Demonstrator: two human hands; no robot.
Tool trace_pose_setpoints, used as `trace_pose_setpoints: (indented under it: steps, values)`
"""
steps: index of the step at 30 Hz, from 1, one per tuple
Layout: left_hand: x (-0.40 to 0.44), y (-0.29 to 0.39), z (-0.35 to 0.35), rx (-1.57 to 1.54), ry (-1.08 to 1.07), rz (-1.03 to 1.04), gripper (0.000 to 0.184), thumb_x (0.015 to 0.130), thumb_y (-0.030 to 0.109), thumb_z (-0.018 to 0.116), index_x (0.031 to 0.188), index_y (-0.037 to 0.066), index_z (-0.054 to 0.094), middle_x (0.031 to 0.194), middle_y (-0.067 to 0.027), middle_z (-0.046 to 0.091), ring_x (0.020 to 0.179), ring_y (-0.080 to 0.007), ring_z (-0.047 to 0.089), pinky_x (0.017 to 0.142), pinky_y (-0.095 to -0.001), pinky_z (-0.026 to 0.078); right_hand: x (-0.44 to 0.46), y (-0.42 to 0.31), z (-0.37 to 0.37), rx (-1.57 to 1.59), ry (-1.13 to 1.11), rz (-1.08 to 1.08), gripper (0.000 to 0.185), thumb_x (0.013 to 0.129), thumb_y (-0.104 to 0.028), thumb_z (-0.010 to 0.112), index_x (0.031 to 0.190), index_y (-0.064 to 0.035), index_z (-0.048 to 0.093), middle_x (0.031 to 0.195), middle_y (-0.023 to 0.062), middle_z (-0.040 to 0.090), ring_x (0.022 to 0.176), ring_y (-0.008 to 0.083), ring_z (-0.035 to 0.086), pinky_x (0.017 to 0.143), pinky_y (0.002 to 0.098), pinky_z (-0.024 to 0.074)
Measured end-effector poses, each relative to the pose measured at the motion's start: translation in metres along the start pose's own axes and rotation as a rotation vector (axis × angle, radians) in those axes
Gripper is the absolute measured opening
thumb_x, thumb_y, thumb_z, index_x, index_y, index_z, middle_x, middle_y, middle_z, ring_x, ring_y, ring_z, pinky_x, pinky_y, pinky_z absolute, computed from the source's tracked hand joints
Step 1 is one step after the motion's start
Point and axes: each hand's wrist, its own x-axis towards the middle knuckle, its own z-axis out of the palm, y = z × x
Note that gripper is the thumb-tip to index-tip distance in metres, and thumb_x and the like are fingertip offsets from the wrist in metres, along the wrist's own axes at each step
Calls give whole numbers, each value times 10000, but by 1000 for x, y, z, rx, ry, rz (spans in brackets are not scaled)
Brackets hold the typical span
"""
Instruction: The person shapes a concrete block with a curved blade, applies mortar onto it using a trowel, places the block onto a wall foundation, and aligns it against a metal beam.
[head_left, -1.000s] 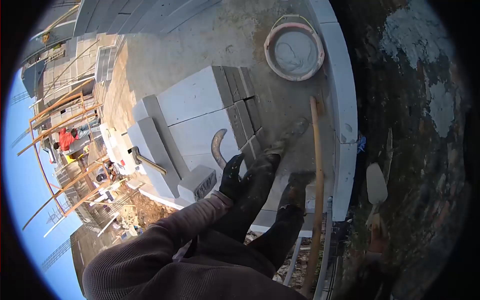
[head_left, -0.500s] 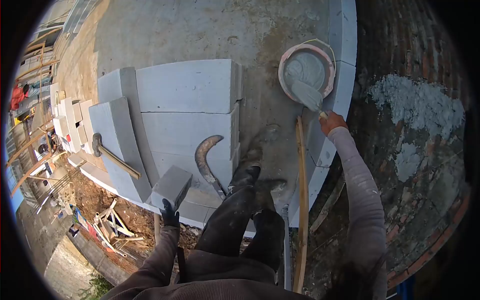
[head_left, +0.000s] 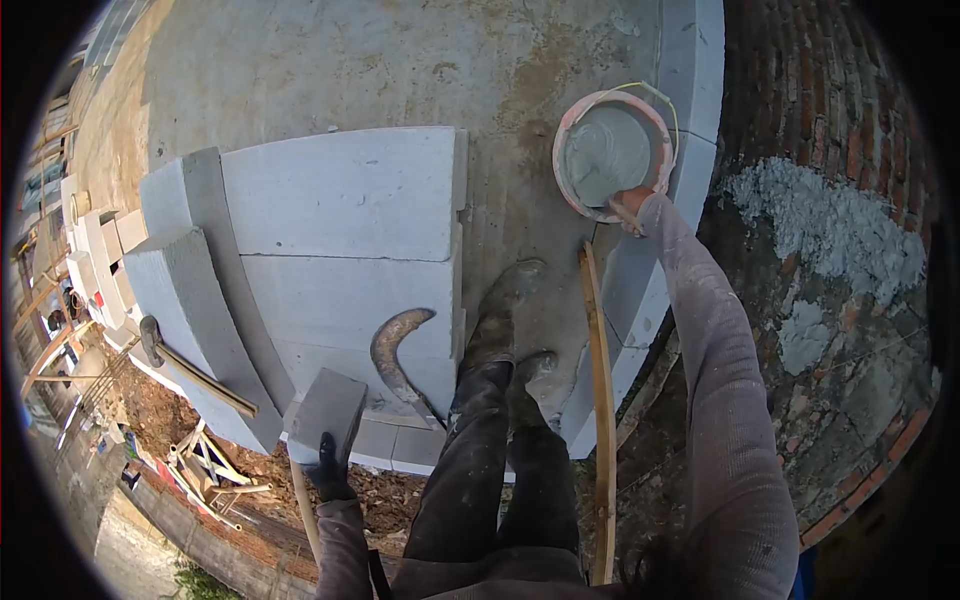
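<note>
My left hand (head_left: 328,472), in a dark glove, grips the near end of a small grey block (head_left: 330,408). The block is held tilted in front of the stacked pale blocks (head_left: 340,200). Over the near rim of a pinkish bucket (head_left: 561,150), my bare right hand (head_left: 632,203) is closed around the handle of a trowel (head_left: 628,218). The trowel's blade is down in the wet grey mortar (head_left: 610,140) and hardly shows. A thin wire handle (head_left: 672,105) arches over the bucket's far right side.
A curved, sickle-shaped tool (head_left: 386,352) rests on the blocks, and a hammer (head_left: 190,375) lies farther left. One wooden strip (head_left: 600,430) runs beside my legs. Along the right goes a low row of pale blocks (head_left: 690,60); beyond it, mortar (head_left: 840,225) is spread over brickwork.
My right hand has moved in to the bucket and lowered the trowel, whose mortar-covered blade showed above the rim before. The left hand still holds the block. The view has shifted slightly.
</note>
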Motion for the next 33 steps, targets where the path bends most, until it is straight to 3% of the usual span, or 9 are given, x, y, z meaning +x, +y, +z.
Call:
trace_pose_setpoints:
  steps: [3, 7, 10, 17, 19, 24, 26, 29, 33]
  values:
    - [-48, 49, 37, 263, 10, 258, 945, 757, 216, 894, 1489, 5, 334, 1401, -174, 492, 1263, -301, 494, 1065, -465, 427, -109, 15, 15, 68, 35, -172, 381, 955, -408, 626, 1030, -36, 658, 716, 125, 590, 526, 212, 565, 411, 393, 397]
    - [-119, 103, 62, 850, -95, 600, 1111, 696, 288, 928, 1498, -30, 228, 1435, -213, 393, 1334, -338, 404, 1124, -469, 354, -99, 78, 51, 275, 72, -388, 471, 935, -440, 660, 1145, -19, 654, 726, 112, 613, 525, 186, 567, 422, 351, 407]
    - [-149, 152, 116, 824, -360, 843, 1137, 673, 471, 907, 1456, -52, 269, 1330, -227, 449, 1272, -360, 466, 1051, -482, 416, -73, 107, 82, 365, 300, -515, 505, 919, -430, 700, 1228, -36, 636, 710, 45, 593, 510, 162, 547, 442, 325, 424]
    - [-186, 169, 303, 594, -611, 1162, 1189, 607, 449, 930, 1462, -57, 278, 1340, -262, 465, 1249, -405, 506, 1032, -495, 445, -86, 144, 85, 574, 223, -615, 501, 912, -414, 712, 1233, -35, 643, 707, 38, 592, 521, 140, 546, 453, 310, 428]
    - [-189, 159, 342, 563, -630, 1161, 1189, 605, 450, 929, 1464, -54, 280, 1334, -269, 473, 1246, -417, 508, 1028, -505, 448, -96, 150, 77, 582, 157, -614, 774, 883, -499, 722, 1401, 41, 526, 708, 74, 618, 490, 163, 553, 443, 324, 448]
    - [-191, 168, 419, 778, -749, 1480, 1189, 557, 385, 932, 1483, -9, 299, 1362, -225, 486, 1251, -417, 483, 1062, -502, 410, -102, 158, 61, 688, 225, -645, 788, 877, -520, 726, 1404, 30, 524, 701, 70, 615, 482, 161, 551, 435, 325, 445]
    - [-197, 186, 431, 787, -813, 1532, 1167, 531, 366, 918, 1478, 0, 342, 1370, -198, 492, 1215, -396, 478, 1048, -493, 391, -111, 156, 57, 753, 209, -616, 682, 897, -403, 740, 1375, 39, 538, 733, 43, 610, 531, 140, 561, 447, 312, 441]
    - [-190, 211, 422, 827, -970, 1685, 1178, 515, 304, 910, 1499, 9, 333, 1367, -188, 494, 1231, -385, 461, 1062, -490, 386, -102, 165, 57, 741, 212, -629, 774, 885, -512, 721, 1409, 20, 517, 698, 62, 611, 471, 154, 537, 423, 316, 429]
    - [-169, 257, 372, 749, -1066, 1511, 1200, 555, 497, 947, 1480, -14, 379, 1392, -237, 526, 1246, -392, 542, 1071, -478, 441, -115, 163, 56, 726, 178, -605, 728, 893, -509, 712, 1391, -8, 537, 690, 51, 602, 466, 151, 531, 418, 315, 423]
